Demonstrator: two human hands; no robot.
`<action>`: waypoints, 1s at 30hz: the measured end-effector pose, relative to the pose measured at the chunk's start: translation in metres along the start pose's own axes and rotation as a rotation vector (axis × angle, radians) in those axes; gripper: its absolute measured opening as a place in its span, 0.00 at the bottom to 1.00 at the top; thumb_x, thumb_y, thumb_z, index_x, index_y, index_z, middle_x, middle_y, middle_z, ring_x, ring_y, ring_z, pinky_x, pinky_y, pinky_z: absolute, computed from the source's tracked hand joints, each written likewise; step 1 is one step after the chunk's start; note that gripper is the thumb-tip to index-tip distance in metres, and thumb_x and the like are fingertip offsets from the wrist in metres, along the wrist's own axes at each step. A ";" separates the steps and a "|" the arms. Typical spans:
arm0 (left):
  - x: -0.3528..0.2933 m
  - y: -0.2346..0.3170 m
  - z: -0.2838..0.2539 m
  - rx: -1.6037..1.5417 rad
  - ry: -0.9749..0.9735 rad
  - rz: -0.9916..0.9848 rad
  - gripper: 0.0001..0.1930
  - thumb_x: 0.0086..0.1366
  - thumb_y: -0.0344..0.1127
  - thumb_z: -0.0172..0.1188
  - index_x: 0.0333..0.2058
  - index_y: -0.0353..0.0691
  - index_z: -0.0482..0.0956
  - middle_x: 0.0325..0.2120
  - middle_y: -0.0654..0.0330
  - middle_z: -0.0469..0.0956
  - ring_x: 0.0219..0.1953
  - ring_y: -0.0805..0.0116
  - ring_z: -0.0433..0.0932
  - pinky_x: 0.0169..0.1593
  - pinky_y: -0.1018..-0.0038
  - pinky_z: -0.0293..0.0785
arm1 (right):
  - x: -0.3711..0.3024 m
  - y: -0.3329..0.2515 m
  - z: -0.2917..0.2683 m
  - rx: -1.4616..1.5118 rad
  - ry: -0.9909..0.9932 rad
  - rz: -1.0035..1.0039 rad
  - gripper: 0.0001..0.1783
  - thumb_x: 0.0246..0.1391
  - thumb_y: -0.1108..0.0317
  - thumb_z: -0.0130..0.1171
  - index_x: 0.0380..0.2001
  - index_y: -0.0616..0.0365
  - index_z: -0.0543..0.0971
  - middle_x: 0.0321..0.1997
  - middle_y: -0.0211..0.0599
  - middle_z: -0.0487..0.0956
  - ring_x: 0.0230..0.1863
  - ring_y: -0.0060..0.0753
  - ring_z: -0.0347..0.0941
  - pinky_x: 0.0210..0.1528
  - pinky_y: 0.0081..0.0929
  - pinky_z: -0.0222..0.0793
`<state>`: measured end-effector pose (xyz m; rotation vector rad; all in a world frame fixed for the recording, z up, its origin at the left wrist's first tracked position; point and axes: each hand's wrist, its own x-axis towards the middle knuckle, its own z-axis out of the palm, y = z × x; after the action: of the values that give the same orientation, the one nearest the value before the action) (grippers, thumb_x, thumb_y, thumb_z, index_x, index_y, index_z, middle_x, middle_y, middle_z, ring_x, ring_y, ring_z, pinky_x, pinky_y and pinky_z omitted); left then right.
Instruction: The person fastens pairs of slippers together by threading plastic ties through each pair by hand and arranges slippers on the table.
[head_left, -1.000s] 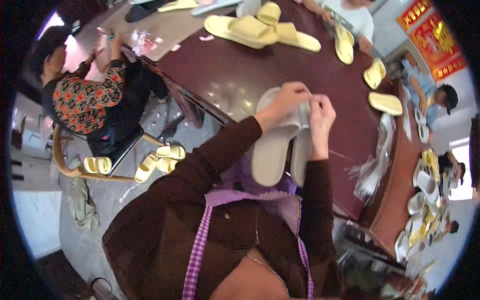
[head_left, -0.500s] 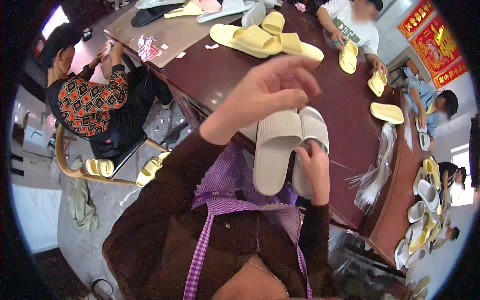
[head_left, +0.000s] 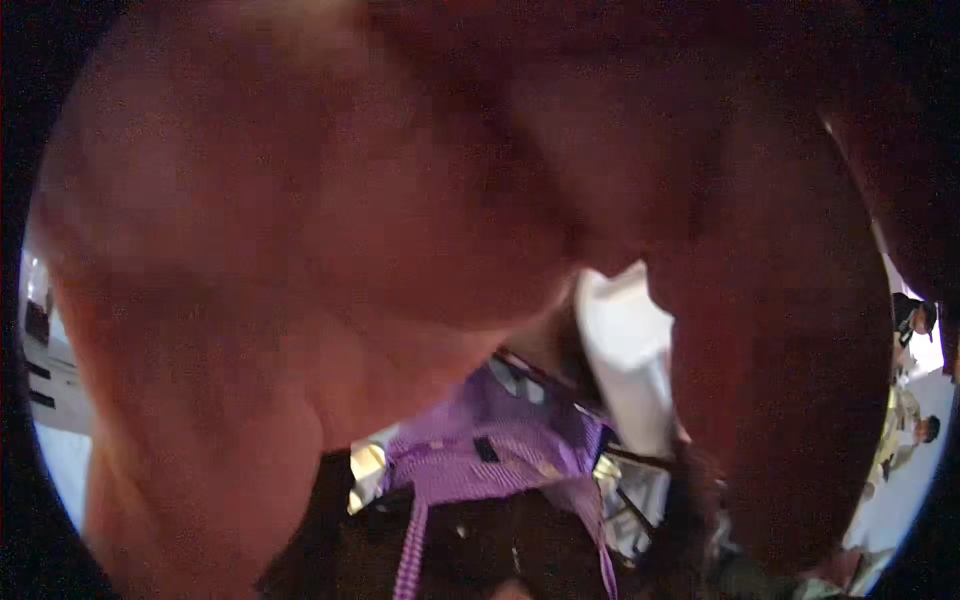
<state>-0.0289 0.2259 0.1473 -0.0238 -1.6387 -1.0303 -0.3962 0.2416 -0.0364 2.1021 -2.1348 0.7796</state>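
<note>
Both my hands are raised very close to the camera and cover most of the view, dark and blurred. My left hand fills the left and middle. On the right side is my right hand, in deep shadow. The fingers of both are too near and smeared to make out. In the gap between the hands shows a bright whitish thing, too blurred to name. Below lies my purple checked apron over a dark top. The grey slippers cannot be made out for certain behind the hands.
A pale yellow thing shows below my left hand. At the far right edge a person in a dark cap and another person are partly visible. Most of the table is hidden.
Both hands have come up close to the camera and now block the view. My right hand has left the grey slipper that it was touching on the table.
</note>
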 end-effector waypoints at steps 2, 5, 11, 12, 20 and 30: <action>0.002 0.017 -0.021 0.100 -0.002 0.015 0.36 0.56 0.43 0.59 0.60 0.38 0.55 0.43 0.45 0.73 0.31 0.66 0.76 0.36 0.76 0.73 | 0.008 -0.010 -0.074 -0.061 -0.025 0.093 0.21 0.38 0.78 0.49 0.41 0.62 0.76 0.29 0.58 0.76 0.32 0.55 0.75 0.34 0.43 0.70; 0.006 0.035 -0.027 0.195 0.021 0.048 0.36 0.56 0.42 0.59 0.60 0.38 0.55 0.43 0.45 0.73 0.31 0.66 0.75 0.37 0.76 0.73 | 0.011 0.097 -0.149 -0.452 0.099 0.163 0.21 0.44 0.74 0.47 0.46 0.64 0.73 0.32 0.59 0.76 0.35 0.55 0.74 0.38 0.45 0.68; -0.014 0.051 -0.030 0.252 0.111 0.045 0.35 0.56 0.41 0.59 0.59 0.37 0.56 0.43 0.45 0.73 0.31 0.67 0.75 0.37 0.76 0.72 | 0.001 0.246 -0.272 -0.599 0.394 0.210 0.17 0.54 0.67 0.49 0.44 0.66 0.73 0.42 0.57 0.76 0.45 0.55 0.71 0.48 0.37 0.66; -0.018 0.052 -0.034 0.259 0.123 0.041 0.35 0.55 0.41 0.59 0.59 0.37 0.56 0.43 0.45 0.73 0.31 0.67 0.75 0.37 0.76 0.72 | 0.005 0.247 -0.272 -0.503 0.372 0.253 0.17 0.55 0.66 0.49 0.44 0.66 0.73 0.42 0.56 0.76 0.45 0.53 0.71 0.49 0.36 0.66; -0.072 0.066 -0.055 0.310 0.250 -0.123 0.34 0.55 0.40 0.59 0.59 0.35 0.58 0.44 0.45 0.73 0.31 0.68 0.75 0.37 0.77 0.72 | 0.067 0.063 -0.065 0.048 -0.203 -0.069 0.17 0.50 0.65 0.56 0.41 0.66 0.76 0.40 0.51 0.79 0.43 0.42 0.76 0.45 0.30 0.68; -0.092 0.054 -0.075 0.413 0.358 -0.354 0.34 0.54 0.39 0.59 0.57 0.33 0.60 0.44 0.46 0.73 0.31 0.70 0.74 0.37 0.77 0.71 | 0.302 -0.075 0.145 0.601 -0.405 0.016 0.25 0.54 0.62 0.54 0.53 0.65 0.68 0.30 0.35 0.76 0.25 0.21 0.70 0.21 0.17 0.65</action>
<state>0.0907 0.2568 0.1042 0.7082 -1.5200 -0.8728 -0.3037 -0.0883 -0.0264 2.7381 -2.3167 1.2120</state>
